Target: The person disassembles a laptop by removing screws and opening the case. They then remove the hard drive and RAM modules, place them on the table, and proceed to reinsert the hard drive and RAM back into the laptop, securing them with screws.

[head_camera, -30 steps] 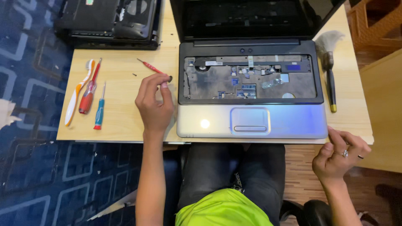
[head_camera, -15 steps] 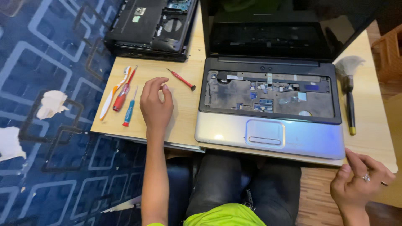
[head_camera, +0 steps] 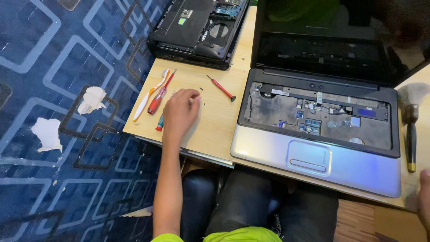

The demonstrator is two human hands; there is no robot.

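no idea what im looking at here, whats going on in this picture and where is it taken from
This is one picture from a camera worn on a person's head, looking down at their lap and a small wooden table.

On the table lies an open laptop with its keyboard taken out, so the inner boards show. A second dark laptop lies upside down at the far end.

The left hand rests on the table among the tools: a white and orange toothbrush, a red-handled screwdriver, a blue-handled screwdriver partly under the hand, and a thin red screwdriver a little apart. Whether its fingers pinch anything I cannot tell.

The right hand only shows at the picture's edge, near a brush with a dark handle.

White scraps lie on the blue patterned floor.
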